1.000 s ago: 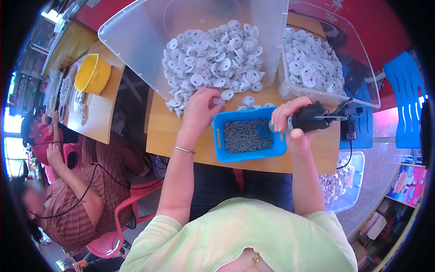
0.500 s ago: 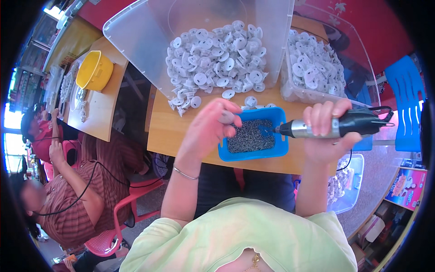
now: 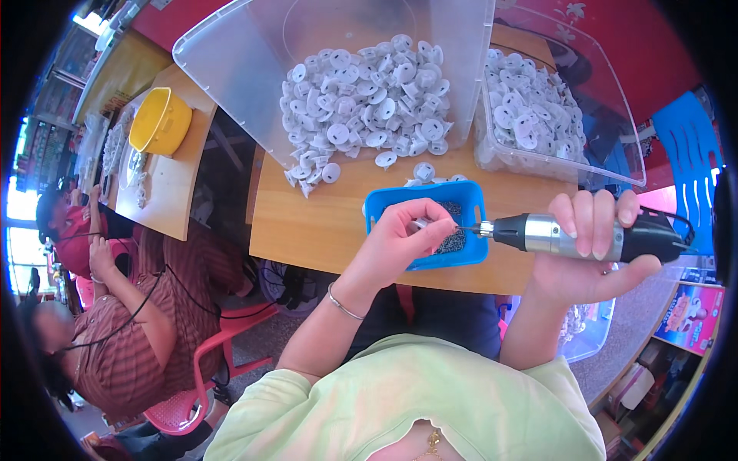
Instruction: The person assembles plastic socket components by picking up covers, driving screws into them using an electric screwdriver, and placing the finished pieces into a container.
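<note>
My left hand [image 3: 396, 242] pinches a small white plastic part [image 3: 420, 223] over a blue bin [image 3: 378, 201]; the fingers hide most of the part. In my right hand [image 3: 592, 261] lies a silver and black electric screwdriver [image 3: 543, 233], held level with its bit toward the left fingertips. The tip of the bit is at the white part, but whether it touches is too small to tell. Many small dark screws [image 3: 453, 243] fill the bottom of the bin.
A clear tub [image 3: 231, 46] lies tipped toward me with a heap of white round parts [image 3: 369, 100]. Beside it, another clear box [image 3: 530, 157] holds more. A yellow basket [image 3: 165, 123] stands on a side table. At left, a person in striped clothing [image 3: 146, 338] sits on a pink chair [image 3: 201, 369].
My left hand has moved right and down with the white part, over the bin. The screwdriver has shifted right and slightly down, and its bit now meets the left fingertips.
</note>
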A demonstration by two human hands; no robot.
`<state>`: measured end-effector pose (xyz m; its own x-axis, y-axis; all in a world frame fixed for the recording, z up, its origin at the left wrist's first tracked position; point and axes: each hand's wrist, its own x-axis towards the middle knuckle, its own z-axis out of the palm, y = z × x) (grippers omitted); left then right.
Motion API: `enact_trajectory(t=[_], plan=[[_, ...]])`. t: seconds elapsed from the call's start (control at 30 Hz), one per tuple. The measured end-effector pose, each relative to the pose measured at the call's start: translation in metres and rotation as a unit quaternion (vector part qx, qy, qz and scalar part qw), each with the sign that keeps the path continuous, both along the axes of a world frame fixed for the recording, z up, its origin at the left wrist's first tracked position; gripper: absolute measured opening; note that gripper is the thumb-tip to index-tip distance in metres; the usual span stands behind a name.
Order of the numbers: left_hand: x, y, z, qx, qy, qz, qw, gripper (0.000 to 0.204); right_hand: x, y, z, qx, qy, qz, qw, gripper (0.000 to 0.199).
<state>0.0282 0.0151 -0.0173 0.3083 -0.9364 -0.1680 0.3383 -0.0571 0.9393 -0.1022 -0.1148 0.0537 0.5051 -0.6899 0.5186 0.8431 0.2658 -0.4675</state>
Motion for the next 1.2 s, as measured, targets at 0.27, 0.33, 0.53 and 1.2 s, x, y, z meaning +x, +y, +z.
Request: enact_trajectory(t=[0.27,0.33,0.53,1.2], plan=[[-0.015,-0.003,0.003,-0.021,0.298,0.041,0.954,0.015,-0.002,0.007,0.004,-0.054,-0.036,-0.040,0.997,0.046],[-0.016,-0.004,0.003,-0.022,0.305,0.043,0.951,0.014,-0.002,0.007,0.004,-0.067,-0.050,-0.039,0.996,0.049],[-0.020,-0.005,0.002,-0.023,0.326,0.050,0.944,0.013,-0.002,0.007,0.004,-0.073,-0.045,-0.047,0.995,0.049],[-0.015,0.001,0.006,-0.064,0.371,0.082,0.923,0.029,-0.013,0.006,0.012,-0.007,-0.030,-0.067,0.997,0.042]])
